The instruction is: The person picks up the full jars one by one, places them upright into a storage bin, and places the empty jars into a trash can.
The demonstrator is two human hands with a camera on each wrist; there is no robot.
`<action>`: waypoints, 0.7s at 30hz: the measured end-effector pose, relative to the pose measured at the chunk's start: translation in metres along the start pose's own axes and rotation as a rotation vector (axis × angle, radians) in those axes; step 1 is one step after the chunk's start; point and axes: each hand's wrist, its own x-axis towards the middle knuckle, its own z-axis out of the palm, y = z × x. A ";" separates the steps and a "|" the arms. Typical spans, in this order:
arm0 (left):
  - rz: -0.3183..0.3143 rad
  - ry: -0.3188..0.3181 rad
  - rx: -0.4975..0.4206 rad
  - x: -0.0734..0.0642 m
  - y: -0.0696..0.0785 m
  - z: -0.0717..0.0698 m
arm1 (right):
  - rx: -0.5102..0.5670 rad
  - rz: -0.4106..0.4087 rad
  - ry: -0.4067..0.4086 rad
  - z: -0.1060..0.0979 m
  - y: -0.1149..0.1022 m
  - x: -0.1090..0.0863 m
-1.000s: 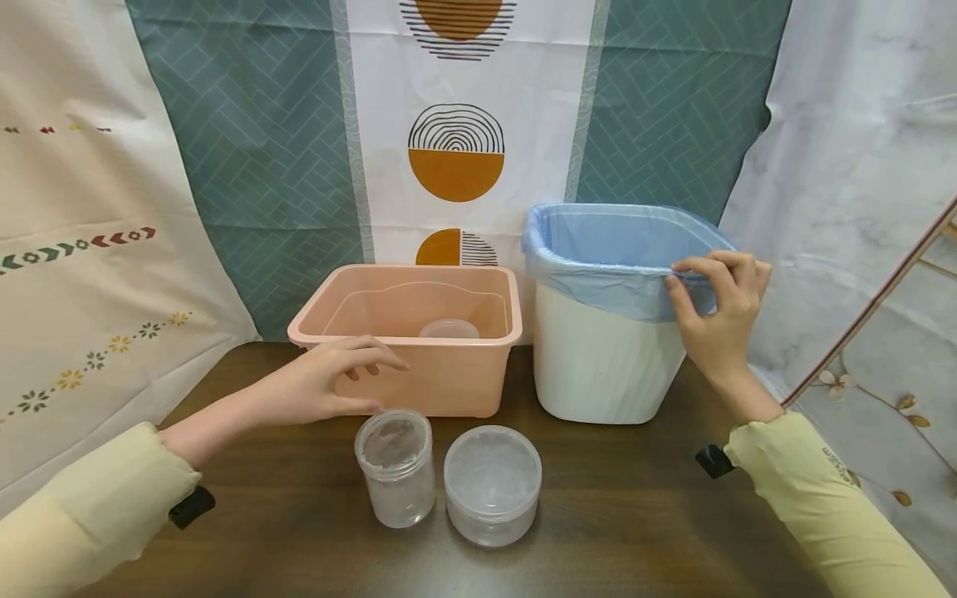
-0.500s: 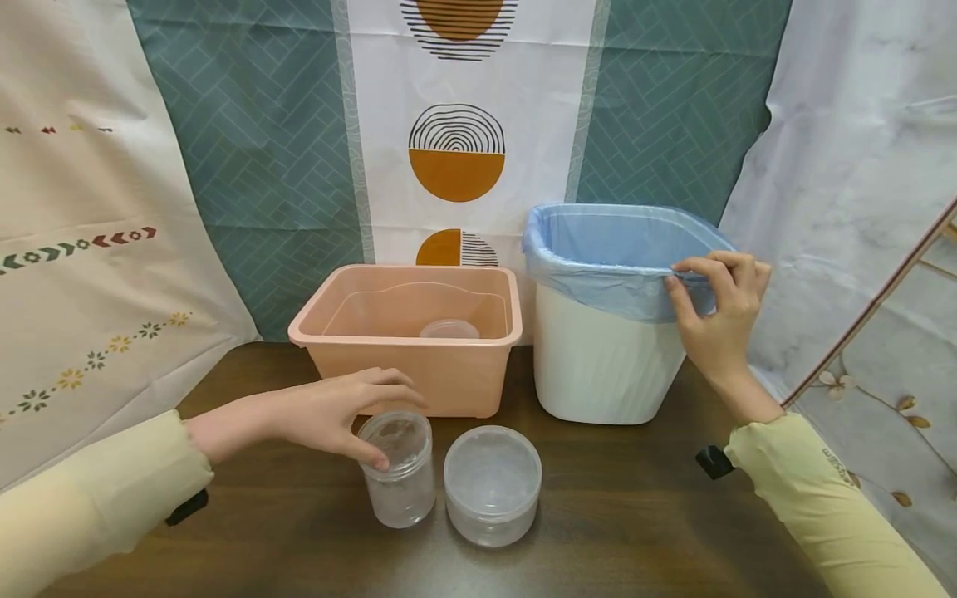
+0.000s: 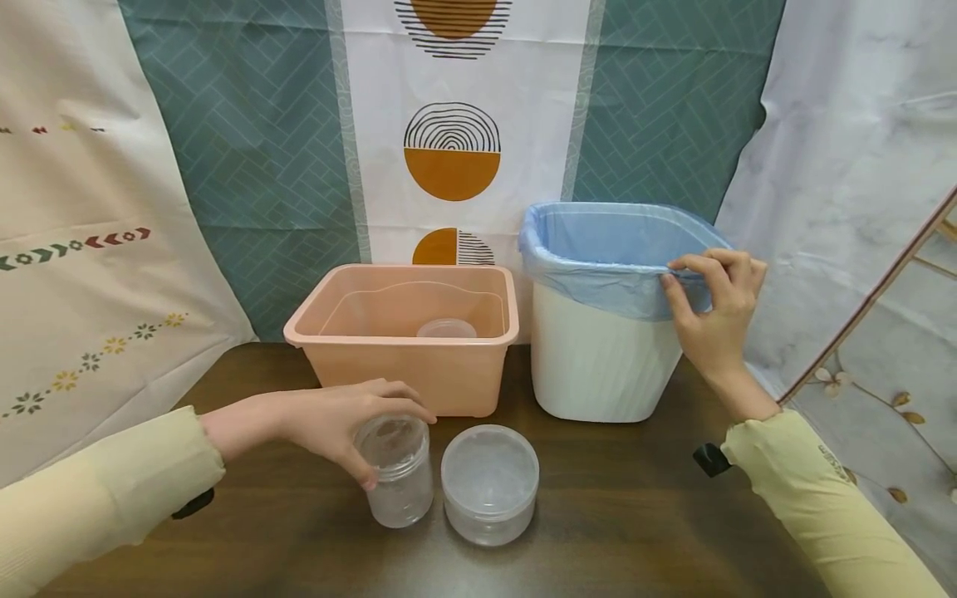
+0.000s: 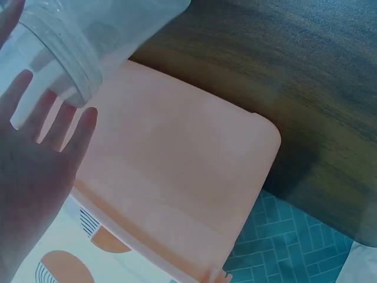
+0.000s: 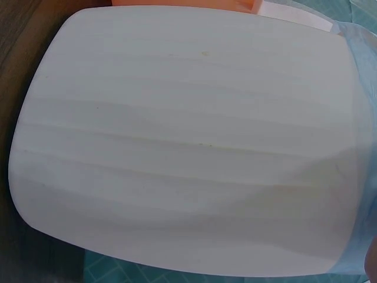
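In the head view my left hand (image 3: 336, 419) reaches over a clear plastic screw-top jar (image 3: 404, 497). Its thumb lies at the near side of the lid and the fairly straight fingers along the far side; firm contact cannot be made out. The left wrist view has the jar (image 4: 118, 29) by the spread fingers (image 4: 82, 132). The jar stands upright on the table. At the right, my right hand (image 3: 721, 311) pinches the rim of a blue trash bag (image 3: 586, 286) lining a white trash can (image 3: 598, 357). Only a sliver of that hand enters the right wrist view.
A wide, low clear round container (image 3: 489, 490) stands right of the jar on the dark wooden table (image 3: 613, 515). Behind them is a peach plastic tub (image 3: 419, 374) with a clear round-topped container (image 3: 447, 329) inside. Patterned cloths (image 3: 254, 124) hang around the table.
My left hand has come down and slightly right, from above the jar to around its lid. The right hand stays at the bag's rim. The view has shifted slightly.
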 end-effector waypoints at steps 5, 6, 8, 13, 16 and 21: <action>-0.021 -0.015 0.019 0.001 0.000 0.000 | 0.003 0.004 0.000 0.000 0.000 0.000; -0.023 -0.014 0.027 0.001 0.001 0.000 | 0.003 0.005 0.001 0.000 0.000 0.000; -0.024 -0.012 0.050 0.003 0.001 -0.002 | 0.005 0.004 0.002 0.000 0.001 0.000; -0.027 -0.028 0.076 0.005 0.005 -0.009 | 0.003 0.001 0.000 0.000 0.002 -0.001; -0.040 -0.052 0.058 0.007 0.008 -0.018 | 0.000 0.004 -0.005 0.000 0.001 -0.001; -0.065 -0.101 0.057 0.010 0.018 -0.037 | 0.006 0.017 -0.010 -0.001 0.002 0.000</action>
